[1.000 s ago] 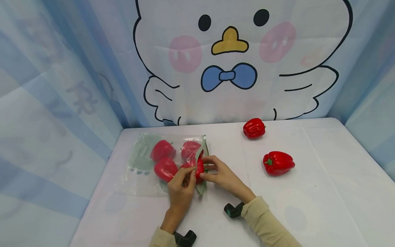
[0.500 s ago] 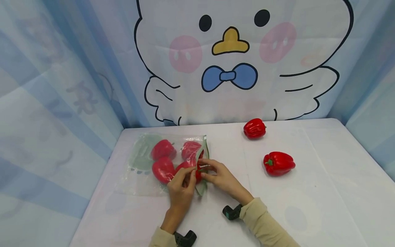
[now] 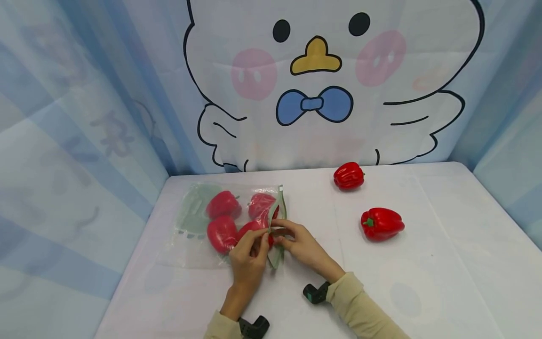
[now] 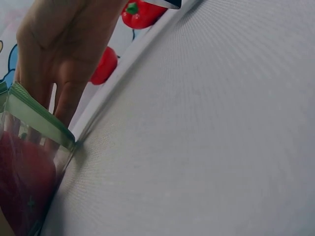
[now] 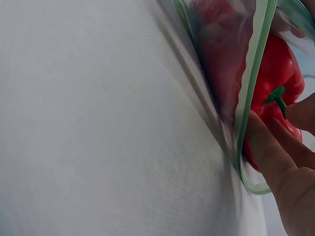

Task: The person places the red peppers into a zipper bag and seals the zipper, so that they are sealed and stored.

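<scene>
A clear zip bag with a green zip edge lies on the white table, several red bell peppers inside it. My left hand pinches the bag's edge at its opening on the right. My right hand has its fingers inside that opening. In the right wrist view those fingers lie along a red bell pepper with a green stem, and the thumb is at the stem. Most of this pepper is past the green zip edge. From above, the left hand partly hides it.
Two more red bell peppers lie outside the bag: one at the table's back edge, the other nearer, on the right. A patterned curtain hangs behind the table. Each wrist carries a black camera.
My right hand has moved left and deeper into the bag's opening, taking the bell pepper further in. The peppers in the bag's lower part have shifted left. My left hand has stayed in place.
</scene>
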The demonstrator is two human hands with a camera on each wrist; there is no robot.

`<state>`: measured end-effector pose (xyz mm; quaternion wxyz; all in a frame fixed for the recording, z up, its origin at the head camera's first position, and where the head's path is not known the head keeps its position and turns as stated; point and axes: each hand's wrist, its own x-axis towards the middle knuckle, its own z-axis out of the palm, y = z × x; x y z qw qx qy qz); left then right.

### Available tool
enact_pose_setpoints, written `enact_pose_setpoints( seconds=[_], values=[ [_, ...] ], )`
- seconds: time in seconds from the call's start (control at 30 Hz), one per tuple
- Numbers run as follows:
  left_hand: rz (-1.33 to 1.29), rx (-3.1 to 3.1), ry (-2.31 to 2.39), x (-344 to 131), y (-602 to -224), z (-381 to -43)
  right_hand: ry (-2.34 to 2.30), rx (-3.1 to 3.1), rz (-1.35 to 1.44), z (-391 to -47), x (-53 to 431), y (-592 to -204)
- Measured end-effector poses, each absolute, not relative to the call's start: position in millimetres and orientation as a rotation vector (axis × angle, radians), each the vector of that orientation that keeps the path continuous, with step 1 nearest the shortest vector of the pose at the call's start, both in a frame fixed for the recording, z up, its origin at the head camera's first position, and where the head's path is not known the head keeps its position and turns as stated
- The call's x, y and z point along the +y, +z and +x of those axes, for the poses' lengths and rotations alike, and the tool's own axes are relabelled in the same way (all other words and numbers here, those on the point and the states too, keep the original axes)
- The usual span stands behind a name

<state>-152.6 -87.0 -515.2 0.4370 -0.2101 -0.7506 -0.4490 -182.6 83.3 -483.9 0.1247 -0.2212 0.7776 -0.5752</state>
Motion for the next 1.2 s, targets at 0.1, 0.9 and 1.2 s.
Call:
enact_pose_setpoints(
  seconds=[0.1, 0.9, 1.2],
  values=[
    [-0.517, -1.867, -1.117, -87, -515, -152, -1.671, 2.269, -0.642, -183, 81, -485],
    [-0.500, -1.861, -1.095, -86, -515, -153, -1.660, 2.306, -0.705, -178, 72, -489],
    [-0.506, -1.835, -1.092, -86, -517, -155, -1.642, 2.280, -0.725, -177, 71, -490]
  ],
)
